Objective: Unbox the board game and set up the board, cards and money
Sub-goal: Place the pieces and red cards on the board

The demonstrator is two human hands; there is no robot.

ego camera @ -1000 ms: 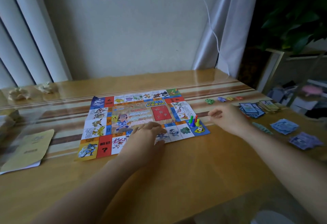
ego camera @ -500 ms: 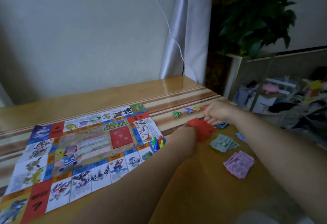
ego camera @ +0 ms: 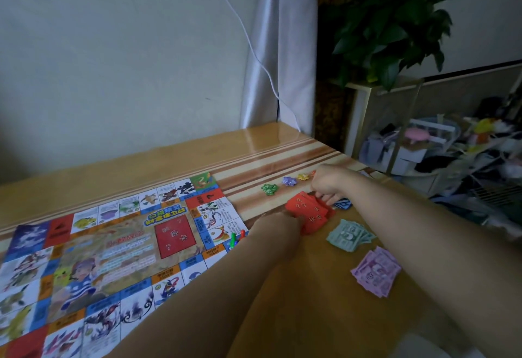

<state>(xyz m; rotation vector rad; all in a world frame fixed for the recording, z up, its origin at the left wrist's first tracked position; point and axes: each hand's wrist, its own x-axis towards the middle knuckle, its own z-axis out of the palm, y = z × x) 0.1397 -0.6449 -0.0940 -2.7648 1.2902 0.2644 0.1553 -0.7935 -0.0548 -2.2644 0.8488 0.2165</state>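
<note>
On glossy wooden table point(ego camera: 282, 145), rectangular red cards point(ego camera: 306, 210)

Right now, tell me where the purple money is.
Head view: the purple money lies right of the board, just nearer than the green money.

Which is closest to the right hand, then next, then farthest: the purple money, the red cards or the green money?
1. red cards, touching the right hand at its fingers.
2. green money, just past the cards, toward the person.
3. purple money, farthest off, nearest the person.
</note>
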